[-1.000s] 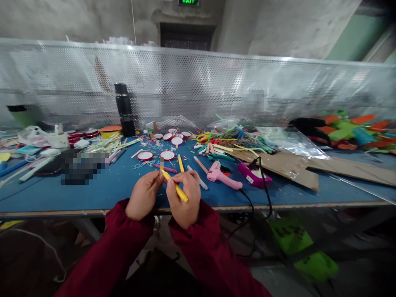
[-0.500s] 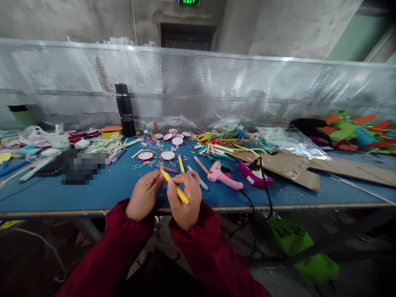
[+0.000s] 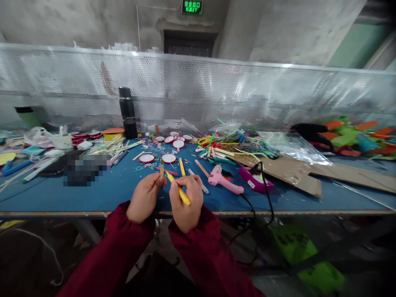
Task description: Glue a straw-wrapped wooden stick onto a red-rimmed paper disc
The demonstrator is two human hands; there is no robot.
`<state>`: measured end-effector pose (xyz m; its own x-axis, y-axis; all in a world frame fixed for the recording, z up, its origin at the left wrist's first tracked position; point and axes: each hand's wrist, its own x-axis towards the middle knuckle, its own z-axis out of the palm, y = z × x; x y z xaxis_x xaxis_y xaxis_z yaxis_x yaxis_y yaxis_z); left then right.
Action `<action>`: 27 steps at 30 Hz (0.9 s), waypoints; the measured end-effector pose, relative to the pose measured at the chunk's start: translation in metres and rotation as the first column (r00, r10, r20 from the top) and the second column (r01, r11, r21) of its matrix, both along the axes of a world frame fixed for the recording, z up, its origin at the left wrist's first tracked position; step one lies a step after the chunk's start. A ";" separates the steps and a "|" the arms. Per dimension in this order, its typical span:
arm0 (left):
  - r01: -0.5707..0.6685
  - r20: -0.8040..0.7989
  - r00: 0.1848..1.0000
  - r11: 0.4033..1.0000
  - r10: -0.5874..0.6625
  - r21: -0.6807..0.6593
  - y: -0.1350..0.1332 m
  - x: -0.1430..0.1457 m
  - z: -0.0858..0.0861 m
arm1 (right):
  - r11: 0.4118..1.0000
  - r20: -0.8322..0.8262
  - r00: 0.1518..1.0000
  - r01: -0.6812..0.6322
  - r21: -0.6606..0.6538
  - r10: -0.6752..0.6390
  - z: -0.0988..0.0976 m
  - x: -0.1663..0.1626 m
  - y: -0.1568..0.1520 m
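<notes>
Hands at the near edge of a blue work table, seen from above, both sleeves dark red. The left hand and right hand are drawn close together, fingertips almost meeting, just above the table's front strip. The right hand is closed round a yellow stick, which slants from upper left to lower right; its lower end juts out past the knuckles, and thumb and forefinger pinch it near the top, a grip that steadies the upper tip. The left hand is pinched shut on a short wooden stick, held upright beside that tip; whether the 2 sticks touch cannot be told. Holding both pieces in the air rather than flat leaves each free to be turned between the fingers. Just beyond the right hand lies a pink glue gun on its side, nozzle pointing away, near enough to be reached; a magenta device with a black cable trailing over the edge lies beside it. Farther back are red-rimmed white discs, a heap of coloured straws, a black flask standing upright, sheets of cardboard under a clear plastic bag, and a perforated metal screen closing off the table's far side.
</notes>
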<state>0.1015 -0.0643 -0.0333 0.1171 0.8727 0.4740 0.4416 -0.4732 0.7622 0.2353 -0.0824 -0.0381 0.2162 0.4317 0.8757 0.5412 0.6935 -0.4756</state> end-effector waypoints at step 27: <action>0.011 -0.014 1.000 1.000 -0.011 -0.009 0.001 -0.001 -0.001 | 0.999 0.022 1.000 0.005 0.033 -0.005 -0.003 -0.001 0.000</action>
<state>0.1010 -0.0633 -0.0342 0.1331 0.8754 0.4646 0.4471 -0.4714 0.7602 0.2346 -0.0821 -0.0412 0.1989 0.4014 0.8940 0.5546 0.7060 -0.4404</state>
